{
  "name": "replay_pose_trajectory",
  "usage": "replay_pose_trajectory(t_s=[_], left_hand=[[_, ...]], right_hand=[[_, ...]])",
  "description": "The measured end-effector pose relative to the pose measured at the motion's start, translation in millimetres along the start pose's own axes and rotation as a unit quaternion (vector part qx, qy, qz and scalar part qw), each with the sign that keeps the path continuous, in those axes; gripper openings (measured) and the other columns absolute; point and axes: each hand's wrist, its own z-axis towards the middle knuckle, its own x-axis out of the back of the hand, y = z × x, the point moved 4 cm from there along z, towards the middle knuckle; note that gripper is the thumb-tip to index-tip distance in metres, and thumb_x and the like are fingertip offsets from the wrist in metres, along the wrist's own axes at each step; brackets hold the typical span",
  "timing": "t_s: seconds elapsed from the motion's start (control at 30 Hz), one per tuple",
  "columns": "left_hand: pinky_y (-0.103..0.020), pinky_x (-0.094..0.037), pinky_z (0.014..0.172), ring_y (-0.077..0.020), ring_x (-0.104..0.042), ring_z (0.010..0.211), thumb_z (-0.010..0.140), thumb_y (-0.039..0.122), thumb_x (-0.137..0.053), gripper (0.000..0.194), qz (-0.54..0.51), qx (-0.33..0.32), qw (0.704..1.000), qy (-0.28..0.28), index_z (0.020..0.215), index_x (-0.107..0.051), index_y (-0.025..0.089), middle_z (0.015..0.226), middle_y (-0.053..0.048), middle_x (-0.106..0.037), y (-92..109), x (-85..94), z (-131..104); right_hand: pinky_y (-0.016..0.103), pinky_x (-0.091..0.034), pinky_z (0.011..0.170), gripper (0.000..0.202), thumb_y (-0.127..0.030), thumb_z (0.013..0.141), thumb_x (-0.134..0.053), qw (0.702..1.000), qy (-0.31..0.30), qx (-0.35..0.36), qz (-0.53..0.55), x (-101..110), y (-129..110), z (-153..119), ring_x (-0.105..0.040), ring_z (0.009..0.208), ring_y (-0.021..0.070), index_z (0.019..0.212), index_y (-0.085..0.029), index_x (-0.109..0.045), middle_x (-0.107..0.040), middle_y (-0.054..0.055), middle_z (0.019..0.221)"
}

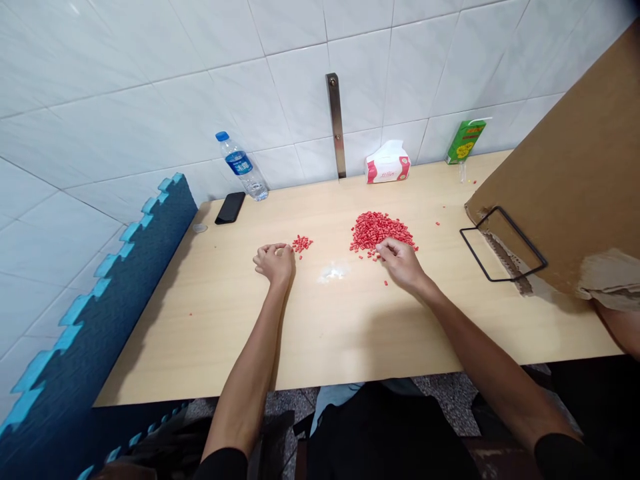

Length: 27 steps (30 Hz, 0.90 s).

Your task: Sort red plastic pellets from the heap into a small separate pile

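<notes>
A large heap of small red capsule-like pieces [376,229] lies on the wooden table. At its lower right edge rests my right hand [403,265], thumb and forefinger pinched together; anything between the tips is too small to make out. Farther left is a much smaller cluster of the same red pieces [302,243]. My left hand [275,263] is closed just left of that cluster, its fingers curled and thumb side nearest the pieces. Whatever it may hold is hidden. Between the hands, a whitish shiny patch [333,273] shows on the tabletop.
Along the tiled wall stand a water bottle [242,167], a tissue pack [388,163] and a green drink carton [465,142]. A black phone [230,208] lies left. Blue foam matting [115,280] borders the left side; a cardboard sheet [565,173] with a black wire frame [504,245] borders the right, another person's arm [620,328] beyond.
</notes>
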Motion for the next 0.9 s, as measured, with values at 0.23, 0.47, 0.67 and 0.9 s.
replay_pose_trajectory(t_s=[0.23, 0.47, 0.67, 0.9], left_hand=[[-0.052, -0.026, 0.100, -0.0316, -0.039, 0.116, 0.074, 0.030, -0.061, 0.011, -0.009, 0.019, 0.998, 0.054, 0.082, -0.069, 0.027, 0.115, -0.005, -0.054, 5.5, 4.3, 0.7], [-0.042, -0.035, 0.091, -0.0252, -0.047, 0.098, 0.081, 0.026, -0.055, 0.018, -0.014, -0.227, 0.974, 0.002, 0.089, -0.070, 0.022, 0.096, -0.008, -0.057, 25.0, 15.2, -45.4], [-0.043, -0.031, 0.091, -0.0256, -0.045, 0.102, 0.083, 0.037, -0.058, 0.026, 0.047, -0.520, 0.846, -0.107, 0.106, -0.068, 0.031, 0.108, -0.007, -0.059, 37.0, 13.5, -103.6], [-0.045, -0.029, 0.091, -0.0275, -0.044, 0.106, 0.087, 0.046, -0.049, 0.038, 0.137, -0.568, 0.794, -0.167, 0.124, -0.055, 0.036, 0.120, -0.007, -0.055, 57.7, 5.0, -132.8]], right_hand=[[0.024, -0.028, 0.052, 0.012, -0.027, 0.073, -0.051, 0.957, -0.196, -0.037, -0.213, 13.7, -1.5, -1.6, -0.048, 0.059, 0.0118, 0.074, -0.019, -0.061, -0.056, -0.001, 0.065], [0.025, -0.025, 0.051, 0.019, -0.037, 0.065, -0.066, 0.896, -0.296, -0.084, -0.320, 15.4, -1.0, -4.4, -0.049, 0.057, 0.0119, 0.069, -0.021, -0.057, -0.060, -0.002, 0.064], [0.024, -0.027, 0.050, 0.018, -0.032, 0.065, -0.068, 0.895, -0.328, -0.100, -0.285, 8.1, 8.2, -3.9, -0.048, 0.052, 0.0105, 0.064, -0.020, -0.056, -0.057, -0.003, 0.058], [0.023, -0.030, 0.046, 0.005, -0.018, 0.066, -0.060, 0.914, -0.342, -0.122, -0.182, 7.5, 15.0, -6.4, -0.048, 0.046, 0.0099, 0.066, -0.019, -0.055, -0.053, -0.005, 0.052]])
